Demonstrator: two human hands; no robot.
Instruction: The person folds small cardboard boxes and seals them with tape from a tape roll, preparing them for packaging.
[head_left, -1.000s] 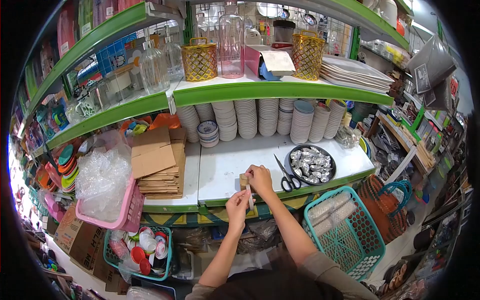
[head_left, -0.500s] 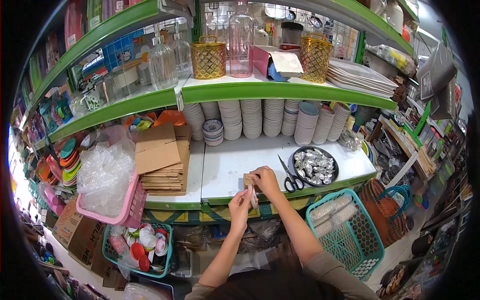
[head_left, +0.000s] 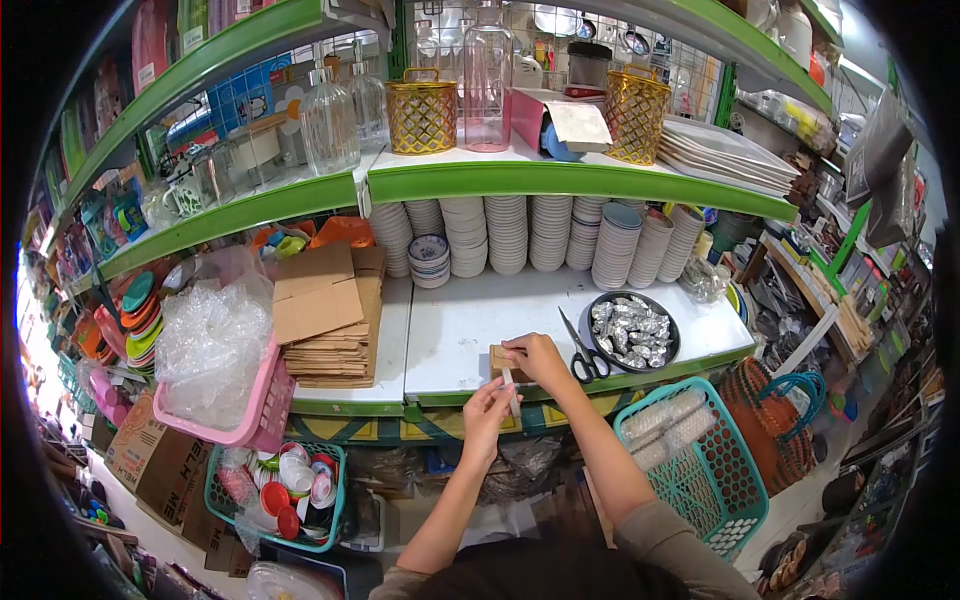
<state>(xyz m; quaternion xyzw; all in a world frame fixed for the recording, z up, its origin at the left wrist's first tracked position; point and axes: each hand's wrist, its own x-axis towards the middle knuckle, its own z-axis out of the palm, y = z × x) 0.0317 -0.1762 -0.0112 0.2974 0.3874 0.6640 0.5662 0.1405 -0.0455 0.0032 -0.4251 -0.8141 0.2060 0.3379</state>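
Observation:
At the front edge of the white shelf, a small brown cardboard box (head_left: 498, 355) stands beneath the fingers of my right hand (head_left: 537, 360), which are closed at its top corner. My left hand (head_left: 484, 412) pinches a narrow roll of tape (head_left: 514, 398), seen nearly edge-on. A pale strip of tape appears to run from the roll up to the box. Right of my right hand lie black-handled scissors (head_left: 588, 362). A dark round bowl (head_left: 674, 352) beside them holds several foil-like silver pieces (head_left: 632, 330).
Flattened cardboard pieces (head_left: 322, 345) are stacked at left, beside a pink basket (head_left: 262, 415) of clear plastic wrap. Stacks of bowls (head_left: 508, 235) line the shelf's back. A green basket (head_left: 745, 450) stands low at right; another green basket (head_left: 335, 500) holds dishes at lower left.
The tape roll has tilted slightly in my left hand, and the pale strip shows more plainly. My right hand stays at the box. The view has shifted slightly.

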